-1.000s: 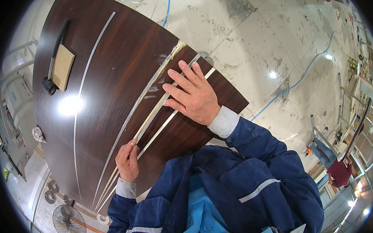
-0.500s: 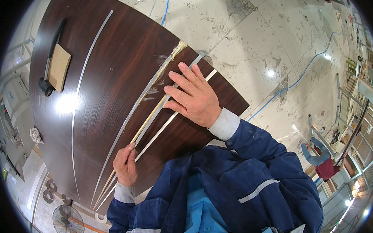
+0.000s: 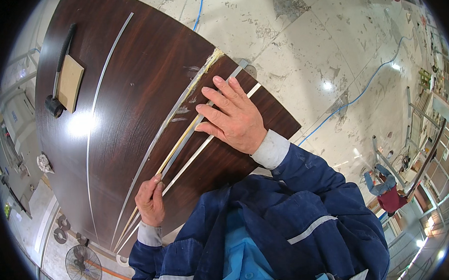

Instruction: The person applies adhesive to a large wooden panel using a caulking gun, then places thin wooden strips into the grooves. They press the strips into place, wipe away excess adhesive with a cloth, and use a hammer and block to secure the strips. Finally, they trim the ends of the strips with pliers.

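Note:
A dark brown wood-grain panel (image 3: 132, 84) lies beneath both my hands. My left hand (image 3: 150, 201) is closed, thumb and fingers pinching a long thin metal strip (image 3: 178, 145) whose edge looks yellowish. The strip runs from there up under my right hand (image 3: 233, 117), which lies open over it with fingers stretched, partly hiding it. Just left of the strip, a line in the panel is smeared with yellowish glue (image 3: 201, 73), thickest at the far edge. A pale straight line (image 3: 189, 161) crosses the panel on the nearer side.
On the panel's left lie a black-headed mallet (image 3: 56, 105) and a light wood block (image 3: 72, 84); another thin silver strip (image 3: 98, 88) is farther in. A blue hose (image 3: 355, 100) crosses the floor. A fan (image 3: 83, 267) stands lower left; another person (image 3: 390, 200) is at far right.
Both hands keep nearly the same place and hold. The view has shifted very slightly.

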Tool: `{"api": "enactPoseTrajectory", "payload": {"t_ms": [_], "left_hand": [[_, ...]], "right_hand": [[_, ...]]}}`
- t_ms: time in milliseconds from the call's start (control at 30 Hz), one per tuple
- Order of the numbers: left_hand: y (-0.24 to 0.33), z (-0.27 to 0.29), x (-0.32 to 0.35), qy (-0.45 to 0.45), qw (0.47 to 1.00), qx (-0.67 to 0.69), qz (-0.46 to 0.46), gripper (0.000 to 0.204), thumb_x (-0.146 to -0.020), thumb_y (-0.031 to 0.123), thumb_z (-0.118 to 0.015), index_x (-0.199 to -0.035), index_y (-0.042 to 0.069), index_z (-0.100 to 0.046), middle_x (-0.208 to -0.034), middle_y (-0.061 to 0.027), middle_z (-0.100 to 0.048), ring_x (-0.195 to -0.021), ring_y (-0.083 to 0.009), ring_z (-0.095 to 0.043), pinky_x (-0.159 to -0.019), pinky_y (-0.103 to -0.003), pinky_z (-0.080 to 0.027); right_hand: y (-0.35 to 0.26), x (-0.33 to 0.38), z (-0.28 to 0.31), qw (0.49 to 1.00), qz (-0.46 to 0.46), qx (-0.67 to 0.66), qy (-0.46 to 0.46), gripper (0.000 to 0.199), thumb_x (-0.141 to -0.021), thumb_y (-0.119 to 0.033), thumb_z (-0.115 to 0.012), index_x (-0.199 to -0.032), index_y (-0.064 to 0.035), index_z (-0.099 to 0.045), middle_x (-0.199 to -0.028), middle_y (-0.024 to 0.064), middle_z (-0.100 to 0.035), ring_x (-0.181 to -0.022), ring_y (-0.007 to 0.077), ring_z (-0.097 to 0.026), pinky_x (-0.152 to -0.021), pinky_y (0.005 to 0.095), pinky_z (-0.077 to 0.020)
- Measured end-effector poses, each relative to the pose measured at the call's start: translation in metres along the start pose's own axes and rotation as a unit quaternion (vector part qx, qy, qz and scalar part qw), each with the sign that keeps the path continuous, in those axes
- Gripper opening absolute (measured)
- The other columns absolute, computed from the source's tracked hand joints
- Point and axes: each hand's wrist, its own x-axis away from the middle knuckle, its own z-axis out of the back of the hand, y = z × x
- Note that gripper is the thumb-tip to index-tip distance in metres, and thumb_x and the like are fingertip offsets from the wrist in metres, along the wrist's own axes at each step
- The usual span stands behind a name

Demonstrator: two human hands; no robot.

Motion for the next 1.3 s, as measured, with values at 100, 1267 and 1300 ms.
{"api": "enactPoseTrajectory", "payload": {"t_ms": [100,1267,1300], "left_hand": [[0.001,0.000,0.000,0.003,1.000,0.025,0.006,0.025,-0.100,-0.003,-0.065,-0.123,0.003,-0.074,-0.099,-0.0113,-0.073,-0.085,-0.0184,-0.070,-0.078,-0.030,-0.055],[-0.003,-0.022,-0.017,0.074,0.992,-0.098,-0.035,0.018,-0.099,0.005,-0.072,-0.115,0.007,-0.079,-0.098,-0.0162,-0.076,-0.087,-0.0300,-0.075,-0.076,-0.036,-0.058],[-0.003,-0.023,-0.018,0.077,0.991,-0.103,-0.039,0.017,-0.099,0.005,-0.072,-0.115,0.007,-0.079,-0.098,-0.0163,-0.076,-0.088,-0.0302,-0.075,-0.076,-0.036,-0.058]], "right_hand": [[0.000,0.000,0.001,1.000,-0.005,0.002,-0.001,0.041,-0.087,-0.042,-0.083,-0.114,-0.0120,-0.074,-0.137,0.0128,-0.064,-0.144,0.0387,-0.050,-0.122,0.0569,-0.0380],[0.048,-0.037,0.053,0.883,-0.403,-0.225,-0.087,0.064,-0.094,-0.043,-0.079,-0.131,0.0081,-0.066,-0.102,0.0184,-0.078,-0.093,0.0199,-0.073,-0.085,0.0313,-0.0569],[0.046,-0.036,0.051,0.875,-0.407,-0.246,-0.087,0.062,-0.093,-0.042,-0.080,-0.130,0.0072,-0.068,-0.100,0.0162,-0.079,-0.091,0.0174,-0.073,-0.084,0.0303,-0.0569]]}}
